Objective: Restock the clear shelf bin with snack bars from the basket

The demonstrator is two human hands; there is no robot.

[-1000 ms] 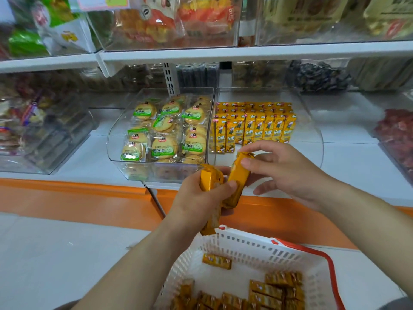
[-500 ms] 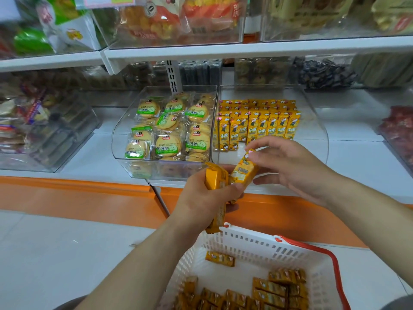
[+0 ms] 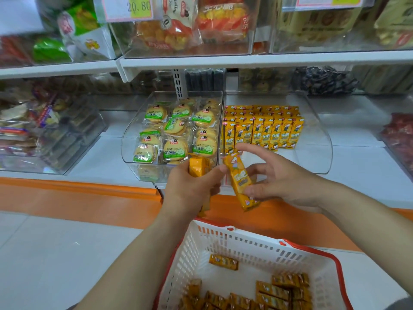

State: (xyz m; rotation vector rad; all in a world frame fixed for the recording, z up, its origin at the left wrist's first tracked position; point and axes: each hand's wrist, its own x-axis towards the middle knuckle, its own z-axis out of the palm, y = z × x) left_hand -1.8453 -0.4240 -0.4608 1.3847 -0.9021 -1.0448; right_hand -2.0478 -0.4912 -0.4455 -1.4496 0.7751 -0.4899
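Observation:
My left hand (image 3: 190, 189) grips a bunch of yellow snack bars (image 3: 197, 167) upright in front of the shelf edge. Beside it, my right hand (image 3: 277, 180) pinches a single yellow snack bar (image 3: 240, 182), tilted, just below the front lip of the clear shelf bin (image 3: 312, 153). Rows of the same yellow bars (image 3: 263, 128) stand at the back of that bin; its front floor is bare. Below my arms sits the white basket (image 3: 223, 245) with a red rim, holding several more bars (image 3: 268, 291).
A second clear bin (image 3: 131, 153) to the left holds round green-labelled biscuit packs. An upper white shelf (image 3: 245, 60) with more bins overhangs the work area. Other clear bins stand at far left (image 3: 55, 139) and far right. An orange band (image 3: 78, 198) runs below the shelf.
My right hand has pulled one bar away from the bunch in my left hand and turned it label-up. The view has moved closer to the shelf.

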